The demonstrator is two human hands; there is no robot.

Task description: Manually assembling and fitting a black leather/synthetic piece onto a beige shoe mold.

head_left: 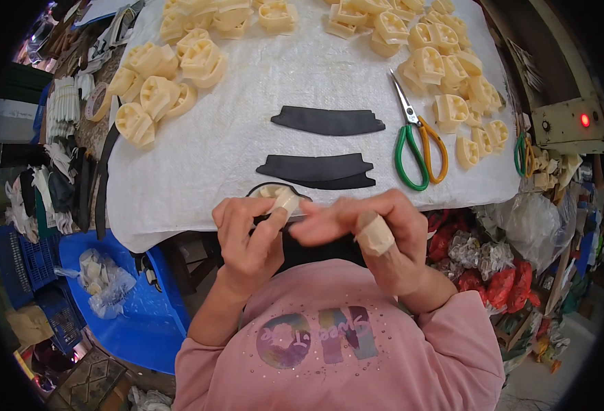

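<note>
My left hand is closed around a cream plastic shoe heel with hollows in its face, held at the table's near edge. A black strip runs along the heel's far rim; its lower part is hidden by my fingers. One left fingertip wears pale tape. My right hand reaches in from the right, its fingers stretched out and smeared by motion close beside the heel. Its thumb is wrapped in beige tape. Beyond the hands lie two overlapping black strips and, farther off, another black strip.
Scissors with green and orange handles lie right of the strips on the white-covered table. Cream heels are heaped at left and right. A blue tub sits below left; a machine with a red light stands right.
</note>
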